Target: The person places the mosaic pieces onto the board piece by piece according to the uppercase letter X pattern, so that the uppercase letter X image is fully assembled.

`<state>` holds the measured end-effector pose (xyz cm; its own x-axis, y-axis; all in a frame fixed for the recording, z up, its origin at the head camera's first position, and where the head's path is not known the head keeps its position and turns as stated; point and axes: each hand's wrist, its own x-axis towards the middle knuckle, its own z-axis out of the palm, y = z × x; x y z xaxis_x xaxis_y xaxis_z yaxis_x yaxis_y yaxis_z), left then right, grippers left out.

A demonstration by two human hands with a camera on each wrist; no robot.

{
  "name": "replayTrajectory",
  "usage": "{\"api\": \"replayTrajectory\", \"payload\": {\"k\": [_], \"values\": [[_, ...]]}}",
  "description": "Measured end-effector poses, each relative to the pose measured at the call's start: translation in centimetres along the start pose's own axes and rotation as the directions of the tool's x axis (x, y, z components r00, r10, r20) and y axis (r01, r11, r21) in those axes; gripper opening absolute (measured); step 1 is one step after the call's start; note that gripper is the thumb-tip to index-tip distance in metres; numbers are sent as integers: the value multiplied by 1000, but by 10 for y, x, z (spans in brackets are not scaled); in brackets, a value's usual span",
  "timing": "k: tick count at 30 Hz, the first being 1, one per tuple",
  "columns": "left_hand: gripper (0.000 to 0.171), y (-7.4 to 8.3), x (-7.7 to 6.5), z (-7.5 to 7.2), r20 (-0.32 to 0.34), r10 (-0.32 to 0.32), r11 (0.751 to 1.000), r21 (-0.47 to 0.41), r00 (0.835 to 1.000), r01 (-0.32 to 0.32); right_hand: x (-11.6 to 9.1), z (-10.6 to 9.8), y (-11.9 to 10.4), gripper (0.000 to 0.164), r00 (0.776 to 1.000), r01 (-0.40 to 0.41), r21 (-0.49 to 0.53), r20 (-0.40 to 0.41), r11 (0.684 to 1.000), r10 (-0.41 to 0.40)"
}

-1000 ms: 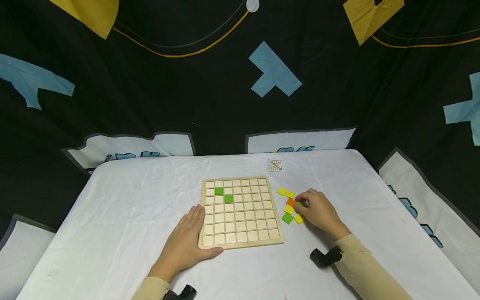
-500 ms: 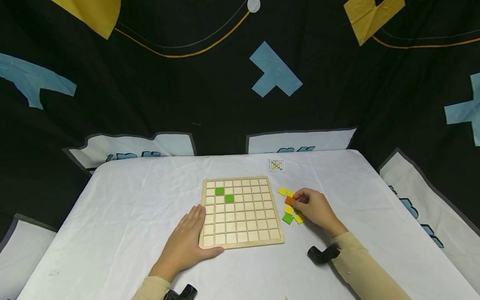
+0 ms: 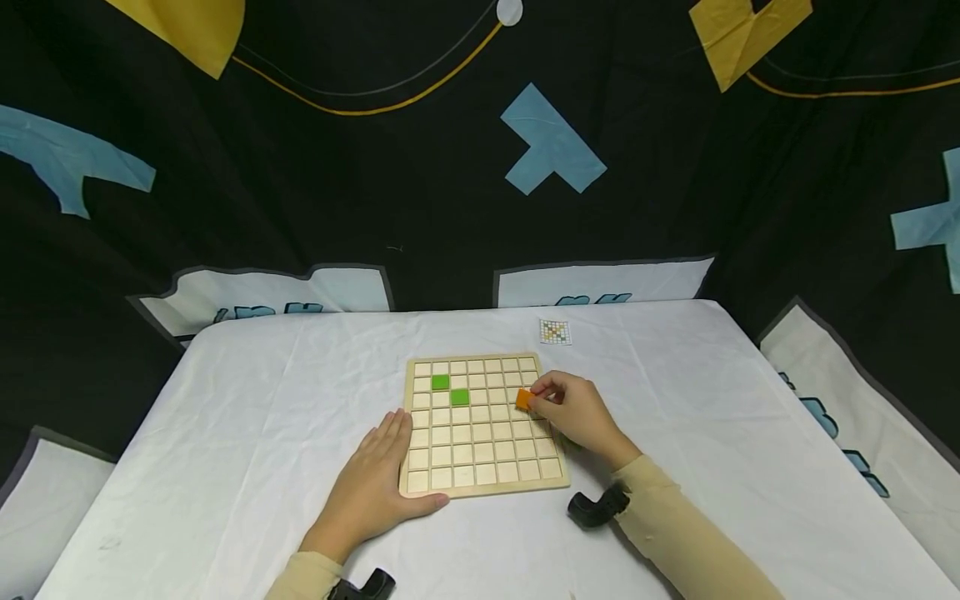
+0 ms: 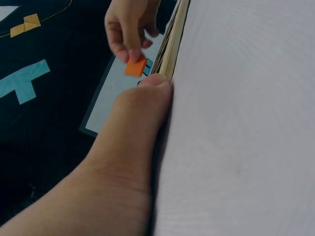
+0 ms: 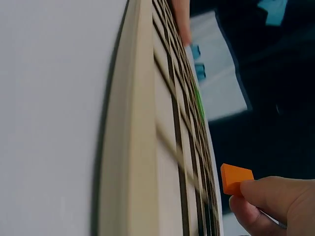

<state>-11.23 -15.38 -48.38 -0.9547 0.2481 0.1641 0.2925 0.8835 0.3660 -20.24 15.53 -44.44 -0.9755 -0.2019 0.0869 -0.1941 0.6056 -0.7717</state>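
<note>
A square wooden grid board (image 3: 492,492) lies on the white table, with two green tiles, one green tile (image 3: 440,382) near the upper left and another green tile (image 3: 460,397) diagonally below it. My left hand (image 3: 367,483) rests along the board's left side, fingers straight, thumb at the near left corner. Thumb and fingers of my right hand (image 3: 581,414) pinch an orange tile (image 3: 523,399) over the board's right part. In the right wrist view the orange tile (image 5: 236,179) is raised above the grid. The left wrist view also shows that orange tile (image 4: 135,67) between thumb and fingers.
Beyond the board's far right corner lies a small printed card (image 3: 555,332) with a coloured grid pattern. The loose tiles right of the board are hidden by my right hand. A black curtain (image 3: 442,208) hangs behind the white table (image 3: 262,400).
My right hand has picked the orange tile from the loose tiles beside the board and carried it left over the board. My left hand has stayed in place.
</note>
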Motion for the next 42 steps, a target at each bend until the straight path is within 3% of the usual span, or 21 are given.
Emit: {"api": "replayTrajectory", "payload": {"k": [6,14,28,42], "values": [[130,0,0,0,21,-12,1000,0,1000,12,4,27,-19,9,997,53,2,57,999,-53],[129,1,1,0,7,-3,1000,2,1000,3,13,47,-23,6,987,139,-59,84,989,-134],[130,1,1,-1,28,-16,1000,-9,999,16,15,50,-22,7,979,187,-153,106,970,-172],[131,1,1,-1,37,-25,1000,-3,999,25,9,49,-24,18,976,189,-216,153,958,-158]]}}
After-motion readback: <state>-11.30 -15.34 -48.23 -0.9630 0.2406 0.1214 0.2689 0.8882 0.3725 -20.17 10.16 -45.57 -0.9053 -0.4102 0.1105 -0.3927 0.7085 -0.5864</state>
